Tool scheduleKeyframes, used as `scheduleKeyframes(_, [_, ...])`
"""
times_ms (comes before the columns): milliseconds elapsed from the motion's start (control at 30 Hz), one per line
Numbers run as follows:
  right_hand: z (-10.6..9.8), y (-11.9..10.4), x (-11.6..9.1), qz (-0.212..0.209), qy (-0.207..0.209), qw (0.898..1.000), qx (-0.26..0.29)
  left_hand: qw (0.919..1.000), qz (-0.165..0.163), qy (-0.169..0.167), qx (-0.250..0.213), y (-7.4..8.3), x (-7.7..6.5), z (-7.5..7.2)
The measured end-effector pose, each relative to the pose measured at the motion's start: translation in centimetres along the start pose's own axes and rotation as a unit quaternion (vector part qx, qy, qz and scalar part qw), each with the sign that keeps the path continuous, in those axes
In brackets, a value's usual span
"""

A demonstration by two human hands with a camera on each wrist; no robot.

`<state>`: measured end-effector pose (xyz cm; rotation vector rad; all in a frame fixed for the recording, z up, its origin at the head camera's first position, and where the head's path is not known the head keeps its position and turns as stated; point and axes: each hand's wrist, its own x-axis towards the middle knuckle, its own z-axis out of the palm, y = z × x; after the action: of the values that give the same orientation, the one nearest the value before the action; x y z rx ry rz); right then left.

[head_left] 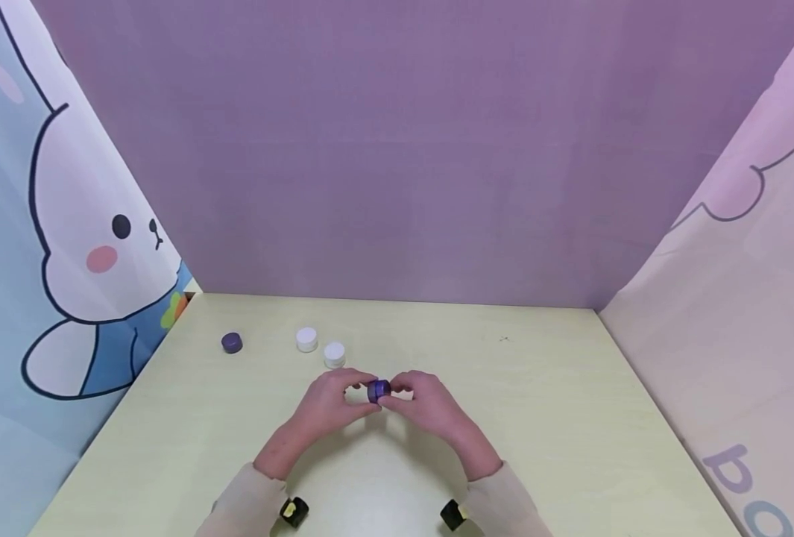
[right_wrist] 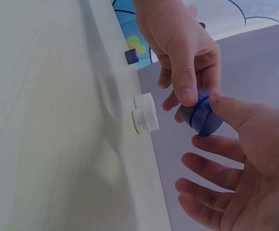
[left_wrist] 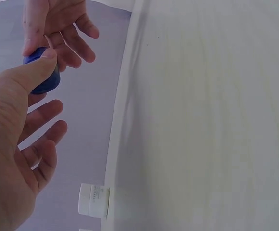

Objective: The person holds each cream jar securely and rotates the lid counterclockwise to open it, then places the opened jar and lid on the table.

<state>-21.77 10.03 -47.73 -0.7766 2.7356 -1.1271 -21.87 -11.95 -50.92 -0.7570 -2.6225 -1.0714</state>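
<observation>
A small dark blue-purple jar with a lid [head_left: 379,390] is held above the table between both hands, tilted on its side. My left hand [head_left: 329,403] pinches one end with thumb and fingers. The opposite end is pinched by my right hand [head_left: 430,404]. In the right wrist view, a seam runs round the jar [right_wrist: 200,118] between the two thumbs; the other fingers of the right hand [right_wrist: 245,163] spread loosely. The left wrist view shows the same jar [left_wrist: 47,83] partly covered by the left thumb.
Two white jars [head_left: 306,340] [head_left: 334,355] stand close together just beyond my left hand. Farther left is another dark purple jar [head_left: 232,343]. The pale table [head_left: 537,418] meets a purple backdrop [head_left: 397,164] at its far edge, with printed curtains on both sides.
</observation>
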Motion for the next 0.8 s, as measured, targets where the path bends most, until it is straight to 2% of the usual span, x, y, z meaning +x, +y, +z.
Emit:
scheduleKeyframes(267, [-0.3, 0.37, -0.2, -0.033, 0.007, 0.999, 0.018, 1.0, -0.005, -0.006, -0.001, 0.21, 0.06, 0.0])
scheduleKeyframes(467, [-0.32, 0.54, -0.33, -0.04, 0.01, 0.999, 0.014, 0.9998, -0.013, -0.017, -0.003, 0.43, -0.12, 0.03])
scheduleKeyframes(633, [-0.13, 0.42, -0.57, -0.021, 0.013, 0.999, 0.02, 0.9999, -0.013, -0.01, -0.004, 0.54, -0.31, 0.03])
scheduleKeyframes(800, [0.07, 0.29, -0.6, 0.01, 0.03, 0.999, -0.01, 1.0, -0.004, -0.004, 0.0, 0.54, -0.22, 0.12])
